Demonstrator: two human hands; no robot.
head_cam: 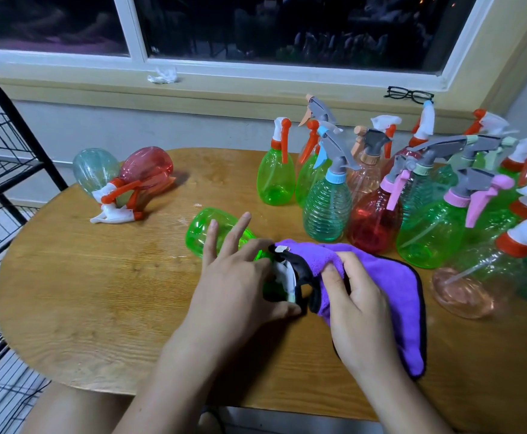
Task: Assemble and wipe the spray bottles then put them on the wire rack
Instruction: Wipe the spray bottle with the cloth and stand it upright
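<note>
Wooden counter under a dark window. Left grip clasps the lying green spray bottle, right grip pinches the purple cloth beside it. Standing bottles crowd beyond the right grip; wire rack off left.

Lying bottle is clear green; cloth is purple, edged black. Tan wood grain marks the table; wire rack is black.

Home room, night. White-framed window across top of frame, dark outside. Glasses and crumpled tissue lie on the sill, upper right and upper centre. Oval wooden tabletop below; black wire rack at left edge.
</note>
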